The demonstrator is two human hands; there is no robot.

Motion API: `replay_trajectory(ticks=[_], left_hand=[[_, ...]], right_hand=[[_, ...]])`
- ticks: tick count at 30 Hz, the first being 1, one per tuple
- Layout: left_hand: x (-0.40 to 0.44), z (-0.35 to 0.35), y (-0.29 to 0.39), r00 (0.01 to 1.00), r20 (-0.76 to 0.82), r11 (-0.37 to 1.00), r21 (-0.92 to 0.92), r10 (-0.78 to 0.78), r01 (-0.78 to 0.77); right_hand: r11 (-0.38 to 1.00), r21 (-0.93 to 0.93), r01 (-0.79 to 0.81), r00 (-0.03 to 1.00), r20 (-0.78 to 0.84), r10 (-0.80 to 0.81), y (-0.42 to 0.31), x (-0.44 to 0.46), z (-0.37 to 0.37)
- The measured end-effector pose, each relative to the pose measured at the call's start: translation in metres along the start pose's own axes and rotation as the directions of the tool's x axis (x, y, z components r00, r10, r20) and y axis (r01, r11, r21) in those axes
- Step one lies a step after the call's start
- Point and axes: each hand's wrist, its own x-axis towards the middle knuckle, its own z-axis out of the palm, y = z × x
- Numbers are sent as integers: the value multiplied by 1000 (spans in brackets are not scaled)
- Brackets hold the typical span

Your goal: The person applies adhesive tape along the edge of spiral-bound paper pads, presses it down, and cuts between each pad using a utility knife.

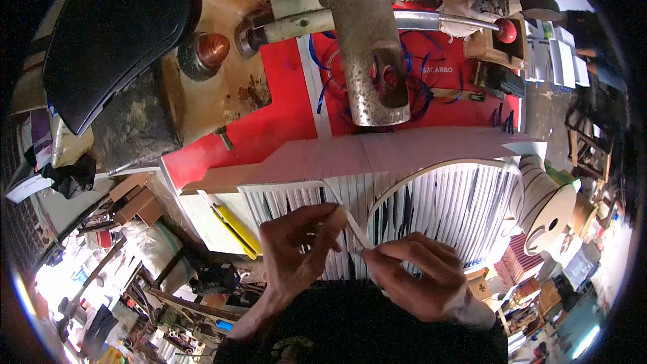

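Observation:
My left hand (296, 243) pinches a narrow white strip (355, 231) between thumb and fingertips. Slightly lower and to the right, my right hand (421, 273) grips the same strip with its fingers curled. From the right hand's side, the strip arches up over a row of thin white booklets or folded sheets (445, 205) toward a cardboard spool (549, 212). Beyond my left hand it runs to the row's upper left edge. Both hands are in front of the row, close to its near side. The exact fingertip contact is small and partly shadowed.
A yellow utility knife (236, 232) lies on pale sheets left of the row. Overhead stands a metal machine column (371, 61), with a red-knobbed lever (505, 30) and a red board (283, 108) behind. Blue ribbon scraps lie on the board. A bolt (224, 137) is at left.

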Motion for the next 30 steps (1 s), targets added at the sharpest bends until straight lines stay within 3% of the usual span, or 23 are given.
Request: replay_trajectory(ticks=[2,4,5,6,12,14,15,17,18,20,24,26,28,30], left_hand=[[6,2,0,998,15,995,77,-64,63],[8,0,-3,995,57,993,91,-85,80],[9,-1,-4,989,58,989,78,-133,128],[9,-2,-5,990,58,989,80,-131,126],[7,-1,-14,995,84,999,5,45,-45],[7,1,-11,993,77,995,30,93,-95],[7,0,-14,993,76,995,31,95,-98],[7,-3,-20,970,97,974,22,224,-228],[7,-3,-18,968,100,973,25,228,-232],[10,-1,-14,992,88,978,185,87,-102],[11,0,-16,991,92,986,129,96,-107],[10,3,-13,996,79,995,91,43,-50],[12,3,-16,995,85,994,84,60,-67],[11,2,-17,992,98,992,87,78,-86]], right_hand=[[996,42,83,996,12,-83,7,10,-4],[986,166,-19,999,42,12,9,23,-17],[995,71,-74,995,67,69,9,33,-27],[997,-11,-76,996,-41,76,16,38,-22],[998,64,-11,1000,-3,11,36,43,11],[998,51,-45,989,146,37,42,40,14],[998,51,-42,989,145,35,42,40,13],[1000,-4,-28,990,138,28,41,40,13],[1000,-5,-27,991,133,28,41,40,12],[999,-36,1,990,140,4,43,39,12],[997,-73,2,999,-50,-5,29,36,-4],[982,170,-85,995,-40,93,31,6,-34],[957,234,-173,983,-26,184,38,-24,-59],[965,226,-130,983,-96,155,33,-27,-57]])
